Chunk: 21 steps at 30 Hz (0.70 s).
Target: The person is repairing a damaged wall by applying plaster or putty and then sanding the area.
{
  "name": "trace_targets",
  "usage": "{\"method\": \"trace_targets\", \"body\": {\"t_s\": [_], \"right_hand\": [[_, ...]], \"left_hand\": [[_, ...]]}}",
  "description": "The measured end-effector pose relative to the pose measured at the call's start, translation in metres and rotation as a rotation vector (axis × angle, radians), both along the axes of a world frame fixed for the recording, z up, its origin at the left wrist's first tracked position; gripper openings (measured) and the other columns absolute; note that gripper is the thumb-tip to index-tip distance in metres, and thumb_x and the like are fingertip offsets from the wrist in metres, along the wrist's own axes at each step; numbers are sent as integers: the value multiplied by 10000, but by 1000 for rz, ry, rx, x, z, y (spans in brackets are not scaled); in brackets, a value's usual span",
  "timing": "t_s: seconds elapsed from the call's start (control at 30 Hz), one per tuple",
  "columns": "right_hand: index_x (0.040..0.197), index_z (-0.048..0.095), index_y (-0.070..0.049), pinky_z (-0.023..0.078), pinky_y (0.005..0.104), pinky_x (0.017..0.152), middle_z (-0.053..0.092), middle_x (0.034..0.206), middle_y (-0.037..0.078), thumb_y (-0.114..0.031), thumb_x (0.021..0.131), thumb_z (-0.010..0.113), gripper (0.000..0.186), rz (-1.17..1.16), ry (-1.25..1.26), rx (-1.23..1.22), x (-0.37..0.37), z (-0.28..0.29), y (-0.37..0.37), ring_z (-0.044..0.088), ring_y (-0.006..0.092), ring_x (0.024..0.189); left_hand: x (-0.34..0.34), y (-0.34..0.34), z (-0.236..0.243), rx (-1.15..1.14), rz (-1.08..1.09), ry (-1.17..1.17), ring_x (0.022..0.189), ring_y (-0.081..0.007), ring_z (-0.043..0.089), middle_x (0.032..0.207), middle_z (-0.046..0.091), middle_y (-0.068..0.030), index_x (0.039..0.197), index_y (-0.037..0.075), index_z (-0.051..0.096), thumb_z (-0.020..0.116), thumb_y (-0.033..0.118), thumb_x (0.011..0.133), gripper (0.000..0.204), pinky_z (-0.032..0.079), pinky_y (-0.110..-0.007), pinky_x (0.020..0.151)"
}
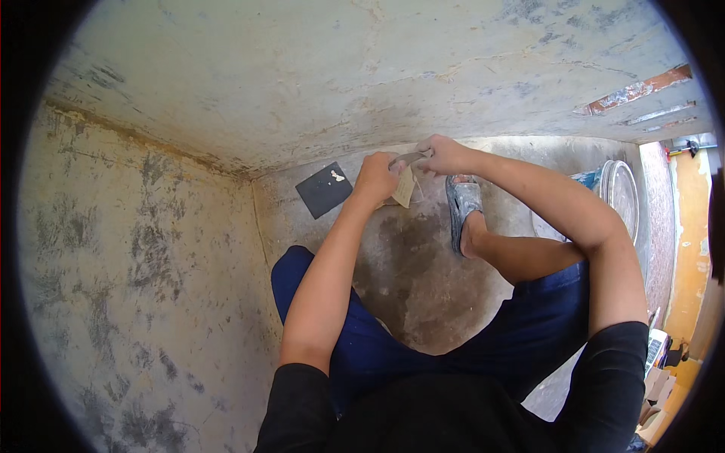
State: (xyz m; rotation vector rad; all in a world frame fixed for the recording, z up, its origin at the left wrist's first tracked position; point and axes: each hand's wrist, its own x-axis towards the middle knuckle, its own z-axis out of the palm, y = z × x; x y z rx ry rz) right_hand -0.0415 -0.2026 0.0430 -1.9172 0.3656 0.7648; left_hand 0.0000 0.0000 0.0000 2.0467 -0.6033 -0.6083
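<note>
**Two hands work a flat tool in the corner of the room**

A person sits low on a grey concrete floor (pixel 423 302), right in the corner where two rough, patchy walls meet. Both arms reach forward to the foot of the far wall (pixel 340 83).

The left hand (pixel 375 177) is closed around one end of a thin, flat metal tool (pixel 408 158), which looks like a scraper blade. The right hand (pixel 445 155) is closed around the other end. The fingers are curled tight, so both hands have a firm hold. A pale, tan piece (pixel 405 186), like card or a wad of paste, hangs just under the tool and touches the left hand. I cannot tell if it is stuck to the blade.

My guess is that the step in hand is cleaning or loading the blade. The next move would call for keeping the blade steady with one hand while the other hand pulls along it.

A dark square tile or board (pixel 324 189) lies flat on the floor by the corner, just left of the left hand. It has a small white blob on it.

A foot in a grey sandal (pixel 462 204) rests on the floor just below the right hand.

At the right edge of the floor stands a round metal pan (pixel 621 198), tipped up on its side. What is in it is hidden. A bit of blue bag (pixel 589 179) shows beside it.
</note>
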Motion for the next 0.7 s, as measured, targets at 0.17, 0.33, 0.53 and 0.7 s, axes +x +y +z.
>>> {"method": "trace_targets", "body": {"t_s": [0.17, 0.33, 0.53, 0.7], "right_hand": [[841, 708, 36, 559, 469, 727, 708, 866, 256, -263, 936, 662, 317, 577, -639, -741, -14, -11, -18, 720, 374, 805], [861, 723, -10, 567, 482, 743, 711, 835, 232, -203, 934, 632, 225, 583, -492, -888, 13, -5, -7, 713, 392, 823], [906, 705, -16, 575, 484, 723, 705, 813, 227, -126, 897, 612, 144, 466, -596, -1022, 17, -11, -20, 715, 391, 823], [859, 677, -6, 574, 480, 699, 700, 806, 233, -80, 850, 609, 101, 286, -620, -1046, 17, -3, -32, 712, 395, 789]], "left_hand": [[-8, -15, 9, 38, -3, -120, 875, -467, 674, 893, 693, -290, 978, 3, 749, 673, 223, 930, 238, 530, -512, 800], [-3, -20, -6, -49, 194, -278, 739, -455, 650, 799, 669, -274, 904, -3, 736, 708, 290, 910, 294, 509, -483, 692], [8, -55, -12, -44, 371, -422, 669, -429, 662, 732, 671, -244, 864, -1, 742, 750, 397, 874, 398, 522, -471, 639], [16, -79, -8, -43, 483, -456, 661, -411, 674, 711, 677, -221, 832, 7, 735, 764, 409, 865, 405, 525, -460, 612]]}}
